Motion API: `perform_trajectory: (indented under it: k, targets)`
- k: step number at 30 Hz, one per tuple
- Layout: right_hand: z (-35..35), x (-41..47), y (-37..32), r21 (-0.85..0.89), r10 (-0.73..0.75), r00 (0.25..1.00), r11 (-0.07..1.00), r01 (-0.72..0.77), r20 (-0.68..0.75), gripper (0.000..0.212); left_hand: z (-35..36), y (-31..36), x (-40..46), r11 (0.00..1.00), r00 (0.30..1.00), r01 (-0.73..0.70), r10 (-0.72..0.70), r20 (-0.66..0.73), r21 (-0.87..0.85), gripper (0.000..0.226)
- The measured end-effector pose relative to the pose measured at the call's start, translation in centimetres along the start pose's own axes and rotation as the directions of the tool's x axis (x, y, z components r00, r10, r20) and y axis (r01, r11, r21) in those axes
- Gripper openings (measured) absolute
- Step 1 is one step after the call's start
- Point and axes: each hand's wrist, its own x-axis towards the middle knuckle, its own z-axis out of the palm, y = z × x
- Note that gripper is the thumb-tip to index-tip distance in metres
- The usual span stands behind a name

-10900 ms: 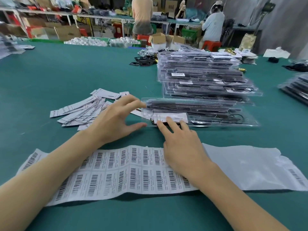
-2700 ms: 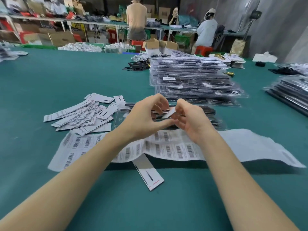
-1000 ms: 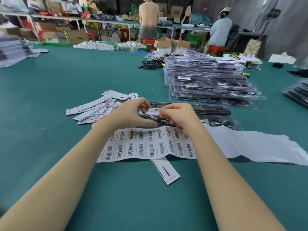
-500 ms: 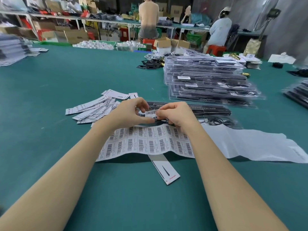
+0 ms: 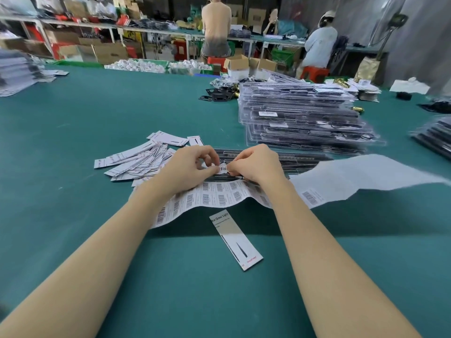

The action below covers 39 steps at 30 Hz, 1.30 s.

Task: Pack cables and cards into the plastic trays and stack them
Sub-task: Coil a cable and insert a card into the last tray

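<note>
Both hands have drawn closer together since half a second ago, and the barcode label sheet point(image 5: 219, 195) now arches up off the green desk point(image 5: 97, 113) beneath the wrists instead of lying flat. The left hand point(image 5: 189, 168) and the right hand point(image 5: 253, 164) meet over a clear plastic tray point(image 5: 305, 158) holding black cables, with fingers curled and thumb and forefinger of each pinching a small barcode sticker point(image 5: 223, 169) between them. That tray lies on the desk just behind the sheet, in front of a tall stack of filled trays point(image 5: 305, 118) further back and to the right. To the left of the hands a loose pile of white cards point(image 5: 136, 162) fans out on the desk. One single card point(image 5: 235, 242) printed with "Grow Light" lies nearer the person, between the forearms, its far end tucked under the sheet's edge. The sheet's blank backing point(image 5: 366, 174) trails off to the right, partly lifted. Another stack of trays point(image 5: 436, 140) sits at the far right edge.
</note>
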Motion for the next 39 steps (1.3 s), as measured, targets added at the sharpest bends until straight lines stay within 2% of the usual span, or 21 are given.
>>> perform_trajectory:
  k: [2,4,6,7,8,9,11,12,15,20,24,25,27,28,29,31,33,35,39]
  targets:
    - [0.0,-0.1,0.1,-0.013,-0.020,0.998,1.000,0.020,-0.060,0.007,0.1,0.0,-0.2,0.999,0.999,-0.038,0.037,-0.036,-0.019,0.006]
    - [0.2,-0.8,0.6,-0.027,-0.092,0.978,0.996,0.088,-0.187,0.011,0.2,0.0,-0.3,0.998,0.996,-0.051,0.049,-0.068,-0.035,0.004]
    - [0.7,-1.9,1.4,-0.206,-0.304,0.901,0.947,0.249,-0.308,0.019,0.3,-0.1,-0.3,0.998,0.994,-0.059,0.056,-0.089,-0.034,0.004]
    - [1.2,-2.6,1.8,-0.322,-0.434,0.855,0.883,0.342,-0.283,0.029,0.4,-0.2,-0.3,0.997,0.994,-0.061,0.057,-0.096,-0.037,0.005]
    - [1.7,-3.2,2.1,-0.408,-0.523,0.832,0.811,0.419,-0.186,0.040,0.4,-0.2,-0.3,0.997,0.993,-0.063,0.058,-0.104,-0.045,0.007]
    - [2.1,-3.7,2.3,-0.458,-0.552,0.832,0.754,0.471,-0.051,0.051,0.4,-0.2,-0.2,0.997,0.992,-0.064,0.058,-0.111,-0.051,0.009]
    - [2.8,-4.1,2.7,-0.506,-0.494,0.851,0.695,0.511,0.180,0.065,0.4,-0.2,-0.2,0.998,0.992,-0.057,0.052,-0.112,-0.037,0.014]
    - [3.0,-4.1,2.9,-0.512,-0.457,0.856,0.689,0.513,0.242,0.068,0.3,-0.2,-0.2,0.998,0.993,-0.056,0.054,-0.107,-0.020,0.014]
    - [2.9,-3.9,3.3,-0.534,-0.408,0.870,0.687,0.493,0.278,0.069,0.4,-0.2,-0.4,0.998,0.992,-0.061,0.060,-0.109,-0.004,0.009]
    - [1.9,-4.0,4.0,-0.569,-0.380,0.898,0.698,0.435,0.221,0.064,0.6,-0.4,-0.4,0.999,0.991,-0.048,0.046,-0.124,-0.011,0.009]
    - [0.2,-3.9,4.9,-0.569,-0.391,0.913,0.726,0.386,0.119,0.060,0.3,0.2,-0.4,1.000,0.996,0.008,-0.009,-0.087,-0.009,0.010]
    - [-0.7,-3.7,5.3,-0.551,-0.386,0.921,0.759,0.347,0.049,0.057,0.0,0.6,-0.3,1.000,0.997,0.027,-0.026,-0.068,0.016,0.009]
    - [-3.2,-3.2,6.9,-0.450,-0.359,0.908,0.862,0.233,-0.218,0.043,-0.9,1.4,0.3,0.990,0.995,0.101,-0.097,-0.038,0.100,0.004]
    - [-4.5,-2.8,7.9,-0.383,-0.303,0.881,0.911,0.155,-0.364,0.037,-1.5,1.8,0.8,0.971,0.985,0.173,-0.169,-0.036,0.163,0.004]
    - [-5.6,-2.4,9.0,-0.326,-0.204,0.866,0.944,0.050,-0.457,0.037,-2.1,2.1,1.2,0.934,0.964,0.263,-0.262,-0.036,0.242,0.014]
    - [-6.8,-1.7,10.8,-0.302,0.048,0.876,0.929,-0.216,-0.479,0.055,-2.6,2.7,1.7,0.824,0.908,0.381,-0.420,0.001,0.419,0.028]
    - [-7.0,-1.0,11.9,-0.342,0.181,0.880,0.872,-0.350,-0.439,0.065,-2.2,3.0,1.7,0.769,0.875,0.387,-0.481,0.061,0.508,0.041]
    - [-7.0,-0.7,12.3,-0.328,0.197,0.871,0.871,-0.366,-0.449,0.064,-1.7,2.9,1.6,0.786,0.863,0.415,-0.499,0.073,0.459,0.046]
    - [-7.2,-0.2,12.5,-0.254,0.215,0.853,0.895,-0.367,-0.475,0.060,-2.1,2.1,1.6,0.799,0.802,0.582,-0.595,0.057,0.154,0.042]
